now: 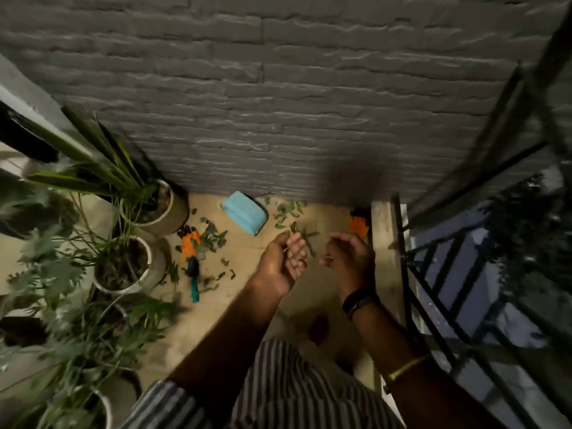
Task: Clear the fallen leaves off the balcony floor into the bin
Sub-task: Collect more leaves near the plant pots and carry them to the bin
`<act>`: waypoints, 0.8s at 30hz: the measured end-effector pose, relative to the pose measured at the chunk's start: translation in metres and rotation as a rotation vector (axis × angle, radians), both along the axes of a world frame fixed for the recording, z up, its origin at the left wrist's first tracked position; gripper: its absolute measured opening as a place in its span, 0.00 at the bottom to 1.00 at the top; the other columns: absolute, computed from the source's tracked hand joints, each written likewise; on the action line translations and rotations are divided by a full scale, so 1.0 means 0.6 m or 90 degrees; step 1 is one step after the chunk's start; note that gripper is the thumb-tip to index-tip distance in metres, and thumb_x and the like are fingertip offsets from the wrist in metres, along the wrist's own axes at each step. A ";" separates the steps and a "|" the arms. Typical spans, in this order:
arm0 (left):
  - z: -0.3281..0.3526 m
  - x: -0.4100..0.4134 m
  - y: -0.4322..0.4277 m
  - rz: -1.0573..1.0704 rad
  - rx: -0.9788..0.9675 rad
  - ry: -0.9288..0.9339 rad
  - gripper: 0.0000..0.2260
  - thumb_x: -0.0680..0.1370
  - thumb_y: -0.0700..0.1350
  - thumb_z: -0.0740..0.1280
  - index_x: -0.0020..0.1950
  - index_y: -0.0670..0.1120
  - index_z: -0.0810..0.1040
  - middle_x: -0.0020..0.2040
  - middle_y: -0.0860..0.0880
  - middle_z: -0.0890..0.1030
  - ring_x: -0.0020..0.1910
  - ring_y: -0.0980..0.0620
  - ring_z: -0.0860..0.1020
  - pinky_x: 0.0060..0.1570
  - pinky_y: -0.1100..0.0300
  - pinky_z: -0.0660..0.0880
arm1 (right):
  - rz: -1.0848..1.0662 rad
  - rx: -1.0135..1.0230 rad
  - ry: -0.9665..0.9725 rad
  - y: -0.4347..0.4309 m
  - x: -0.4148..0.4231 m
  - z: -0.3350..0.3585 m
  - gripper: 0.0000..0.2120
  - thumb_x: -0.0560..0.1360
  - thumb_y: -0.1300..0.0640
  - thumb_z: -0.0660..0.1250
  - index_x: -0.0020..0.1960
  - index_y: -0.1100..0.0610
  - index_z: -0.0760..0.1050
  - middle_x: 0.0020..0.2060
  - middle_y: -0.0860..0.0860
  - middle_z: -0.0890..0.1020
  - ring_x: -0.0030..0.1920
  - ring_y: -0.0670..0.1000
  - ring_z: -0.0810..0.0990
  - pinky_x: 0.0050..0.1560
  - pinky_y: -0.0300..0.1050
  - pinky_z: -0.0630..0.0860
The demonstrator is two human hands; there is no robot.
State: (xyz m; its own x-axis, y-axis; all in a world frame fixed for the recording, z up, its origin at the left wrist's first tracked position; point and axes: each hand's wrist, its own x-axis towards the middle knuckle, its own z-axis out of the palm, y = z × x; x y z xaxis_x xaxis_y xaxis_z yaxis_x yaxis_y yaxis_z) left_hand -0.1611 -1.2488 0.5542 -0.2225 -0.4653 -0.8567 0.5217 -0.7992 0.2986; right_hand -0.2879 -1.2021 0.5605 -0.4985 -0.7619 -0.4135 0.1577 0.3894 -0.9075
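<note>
1. Both hands are raised above the balcony floor point(325, 283), palms turned up: the left hand point(283, 261) has loosely curled fingers and seems to pinch a thin stem or leaf, though blur makes this uncertain; the right hand point(348, 258) is also loosely curled, and I cannot tell if it holds anything.
2. Potted plants point(123, 249) stand in a row to the left of the bin, against the side wall, probably the source of the litter.
3. The blue bin point(244, 216) lies tipped on its side at the foot of the brick wall point(278, 103), its mouth low to the floor, I think so that leaves can be pushed in.
4. One cluster of fallen leaves point(288, 212) lies just right of the bin; another cluster point(213, 235) lies just left of it, so most leaves are not yet inside.
5. A small trowel point(194, 275) with a teal handle lies left of the bin and nearer to the person, untouched.
6. Orange gloves point(189, 244) rest left of the bin among the leaves; another orange thing point(359, 226) lies to its right, near the railing point(433, 289).
</note>
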 end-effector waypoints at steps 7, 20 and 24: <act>-0.033 -0.053 -0.156 0.000 0.013 0.025 0.11 0.80 0.45 0.59 0.38 0.50 0.73 0.29 0.54 0.77 0.22 0.58 0.73 0.22 0.68 0.66 | 0.052 0.062 0.001 -0.168 -0.061 -0.040 0.07 0.75 0.65 0.70 0.48 0.55 0.81 0.39 0.53 0.84 0.39 0.54 0.82 0.42 0.55 0.82; -0.336 -0.117 -0.311 0.151 0.134 -0.057 0.10 0.81 0.50 0.63 0.52 0.46 0.80 0.45 0.50 0.83 0.35 0.53 0.76 0.33 0.62 0.69 | 0.203 0.198 -0.055 -0.360 -0.156 -0.364 0.08 0.76 0.66 0.70 0.54 0.58 0.79 0.46 0.55 0.83 0.44 0.53 0.82 0.38 0.44 0.79; -0.523 -0.146 -0.338 0.162 0.176 -0.105 0.10 0.81 0.51 0.63 0.52 0.46 0.81 0.45 0.50 0.83 0.36 0.53 0.77 0.34 0.61 0.70 | 0.293 0.254 0.007 -0.381 -0.174 -0.569 0.10 0.75 0.65 0.71 0.50 0.51 0.80 0.46 0.55 0.84 0.44 0.54 0.84 0.37 0.46 0.81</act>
State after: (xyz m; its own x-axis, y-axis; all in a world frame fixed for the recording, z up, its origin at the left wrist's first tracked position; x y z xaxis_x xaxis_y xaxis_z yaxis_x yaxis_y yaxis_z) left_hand -0.2487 -1.4518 0.2404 0.0206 -0.2356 -0.9716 0.6768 -0.7121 0.1869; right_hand -0.3925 -1.4306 0.2191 -0.1603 -0.6878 -0.7080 -0.1169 0.7254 -0.6783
